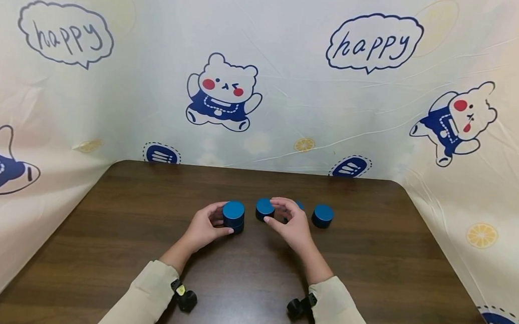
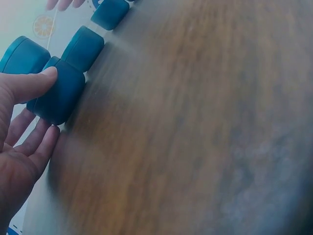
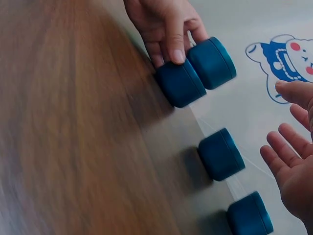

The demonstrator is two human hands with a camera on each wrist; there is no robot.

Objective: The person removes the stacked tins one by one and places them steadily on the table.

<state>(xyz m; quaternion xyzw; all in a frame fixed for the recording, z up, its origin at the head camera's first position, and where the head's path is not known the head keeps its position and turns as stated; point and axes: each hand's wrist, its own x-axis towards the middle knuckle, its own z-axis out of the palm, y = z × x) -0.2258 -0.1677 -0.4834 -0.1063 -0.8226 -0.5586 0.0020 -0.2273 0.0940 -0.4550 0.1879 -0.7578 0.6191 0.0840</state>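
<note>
With the left hand (image 1: 205, 227) clamped around the two-high stack of blue pucks (image 1: 233, 216) mid-counter (image 1: 369, 270), best to keep that stack steady and bring the relaxed, empty right hand (image 1: 292, 225) squarely over the nearest single puck (image 1: 265, 208).

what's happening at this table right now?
A person is stacking blue round blocks on a dark wood table. The left hand grips a two-high stack. The right hand hovers open beside a single block, not gripping it. Another block sits further right; one more is mostly hidden behind the right hand.
</note>
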